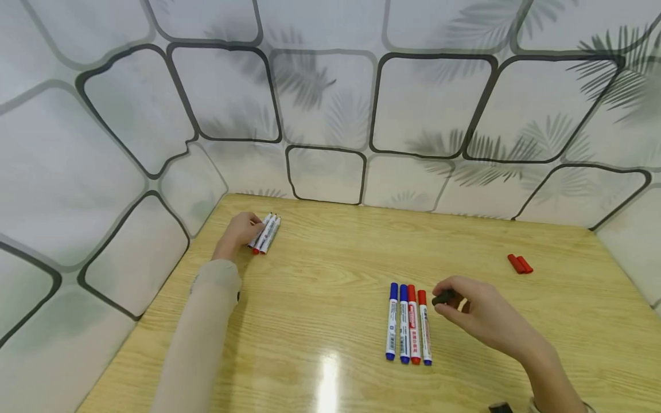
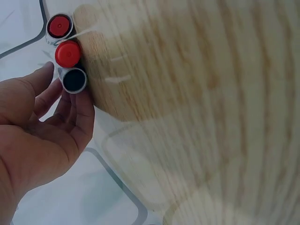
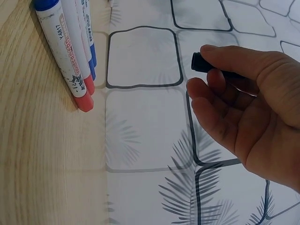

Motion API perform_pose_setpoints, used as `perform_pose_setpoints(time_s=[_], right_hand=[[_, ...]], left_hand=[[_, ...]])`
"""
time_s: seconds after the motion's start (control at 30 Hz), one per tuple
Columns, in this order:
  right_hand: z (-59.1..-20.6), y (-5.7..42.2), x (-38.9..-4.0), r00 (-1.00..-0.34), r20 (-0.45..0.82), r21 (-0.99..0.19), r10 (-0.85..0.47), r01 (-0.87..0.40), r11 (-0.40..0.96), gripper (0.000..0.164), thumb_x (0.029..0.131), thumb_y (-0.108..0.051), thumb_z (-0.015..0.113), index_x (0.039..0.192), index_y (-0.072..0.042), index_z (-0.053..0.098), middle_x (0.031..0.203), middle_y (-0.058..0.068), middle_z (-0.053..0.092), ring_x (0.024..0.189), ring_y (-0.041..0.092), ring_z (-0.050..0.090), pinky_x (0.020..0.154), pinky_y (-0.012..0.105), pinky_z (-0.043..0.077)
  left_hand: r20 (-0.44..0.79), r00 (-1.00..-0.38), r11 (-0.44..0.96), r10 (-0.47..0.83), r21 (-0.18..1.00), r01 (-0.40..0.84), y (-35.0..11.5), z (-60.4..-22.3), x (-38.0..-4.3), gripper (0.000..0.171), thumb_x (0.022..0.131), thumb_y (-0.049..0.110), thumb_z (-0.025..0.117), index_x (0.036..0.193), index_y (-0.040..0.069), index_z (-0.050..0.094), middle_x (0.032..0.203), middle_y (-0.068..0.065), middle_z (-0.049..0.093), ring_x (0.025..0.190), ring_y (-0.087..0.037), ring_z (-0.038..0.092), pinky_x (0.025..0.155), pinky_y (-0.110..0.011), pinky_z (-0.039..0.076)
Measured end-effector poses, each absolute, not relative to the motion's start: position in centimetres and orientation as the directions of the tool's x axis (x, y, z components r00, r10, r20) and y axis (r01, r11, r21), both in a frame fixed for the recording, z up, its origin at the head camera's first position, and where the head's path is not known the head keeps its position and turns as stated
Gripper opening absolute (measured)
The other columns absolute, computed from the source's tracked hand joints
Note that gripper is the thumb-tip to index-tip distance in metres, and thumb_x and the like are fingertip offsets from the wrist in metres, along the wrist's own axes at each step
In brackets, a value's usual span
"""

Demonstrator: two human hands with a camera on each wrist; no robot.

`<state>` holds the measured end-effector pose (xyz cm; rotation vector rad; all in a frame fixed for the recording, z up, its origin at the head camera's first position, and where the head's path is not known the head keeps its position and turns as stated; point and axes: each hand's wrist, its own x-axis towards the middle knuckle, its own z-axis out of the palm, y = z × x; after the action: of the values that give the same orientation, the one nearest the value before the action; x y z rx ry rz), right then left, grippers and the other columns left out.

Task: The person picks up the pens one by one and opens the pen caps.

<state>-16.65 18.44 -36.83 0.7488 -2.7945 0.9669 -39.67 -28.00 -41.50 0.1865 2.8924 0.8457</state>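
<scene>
Three white markers [image 1: 266, 235] lie side by side at the far left of the table, small dark tips pointing toward the wall. My left hand [image 1: 245, 228] is at the leftmost one, thumb and fingers around its sides. In the left wrist view that marker shows a dark end [image 2: 74, 80], beside two red ends. My right hand [image 1: 477, 310] pinches a black marker cap [image 1: 444, 296] between thumb and fingers, raised just right of a row of capped markers [image 1: 413, 327]. The cap's open end faces left in the right wrist view.
Two red caps [image 1: 518, 264] lie together on the right side of the wooden table [image 1: 330, 264]. The row holds several markers with blue and red caps. Patterned walls [image 1: 325, 172] rise along the table's back and left edges. A small dark object [image 1: 500, 408] shows at the bottom edge.
</scene>
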Motion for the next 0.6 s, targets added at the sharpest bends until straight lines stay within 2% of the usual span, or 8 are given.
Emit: perform_pose_setpoints(time_s=[0.2,0.4,0.6], right_hand=[[-36.9,18.4,-16.5,-0.882,0.218,-0.570,-0.417,-0.462,0.680,0.019,0.088,-0.009,0.075,0.103,-0.015,0.065,0.087,-0.004,0.067,0.075,-0.001,0.058,0.059,0.023,0.050],[-36.8,18.6,-16.6,-0.875,0.228,-0.566,-0.426,-0.476,0.674,0.019,0.088,-0.012,0.076,0.105,-0.013,0.066,0.088,-0.002,0.068,0.075,-0.001,0.057,0.059,0.023,0.050],[-36.8,18.6,-16.6,-0.878,0.225,-0.559,-0.423,-0.472,0.681,0.020,0.088,-0.010,0.076,0.105,-0.013,0.065,0.088,-0.005,0.067,0.075,-0.001,0.056,0.059,0.022,0.049]], left_hand=[[-0.058,-0.985,0.830,0.161,0.548,0.104,-28.0,-41.7,-39.8,0.038,0.104,0.018,0.046,0.121,-0.014,0.058,0.120,-0.031,0.060,0.108,-0.040,0.058,0.094,-0.048,0.047],[-0.090,-0.980,0.815,0.176,0.572,0.094,-27.9,-41.3,-39.3,0.038,0.103,0.019,0.047,0.124,-0.013,0.056,0.123,-0.032,0.058,0.110,-0.042,0.057,0.094,-0.048,0.047],[-0.201,-0.960,0.811,0.193,0.584,0.041,-27.5,-40.9,-38.7,0.055,0.103,0.028,0.051,0.140,-0.011,0.039,0.130,-0.032,0.052,0.109,-0.037,0.056,0.093,-0.047,0.046]])
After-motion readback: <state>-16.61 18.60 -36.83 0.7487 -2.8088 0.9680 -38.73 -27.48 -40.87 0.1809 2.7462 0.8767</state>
